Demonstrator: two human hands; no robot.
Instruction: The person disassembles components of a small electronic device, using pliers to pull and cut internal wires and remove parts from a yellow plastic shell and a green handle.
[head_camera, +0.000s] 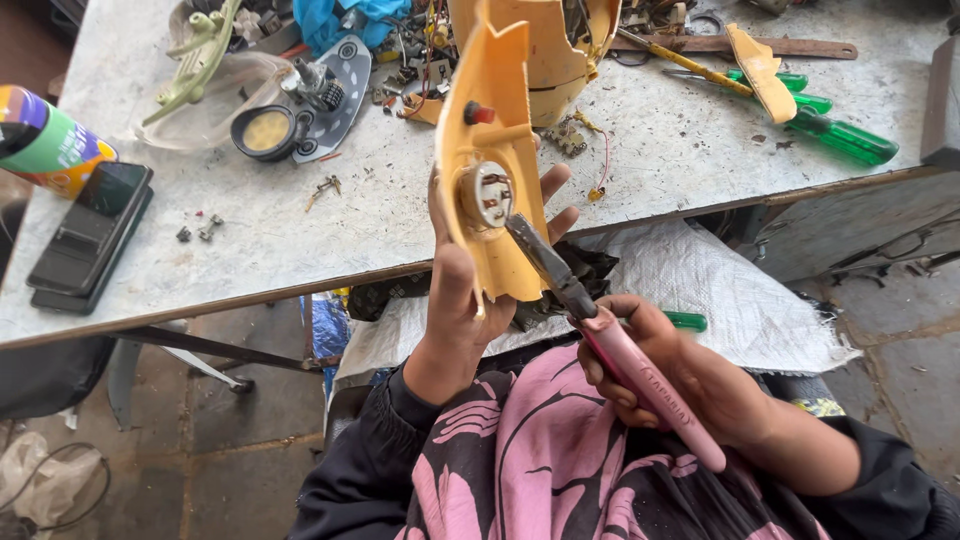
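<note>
My left hand holds up a broken yellow plastic panel with a red button and a round white switch part set in it. My right hand grips pink-handled pliers. The dark jaws of the pliers touch the lower right edge of the round white part. Both hands are above my lap, just in front of the table edge.
The grey worktable carries a yellow appliance shell, green-handled screwdrivers, a black phone, a spray can, a clear cover, small screws and wires. A white woven sack lies below the table.
</note>
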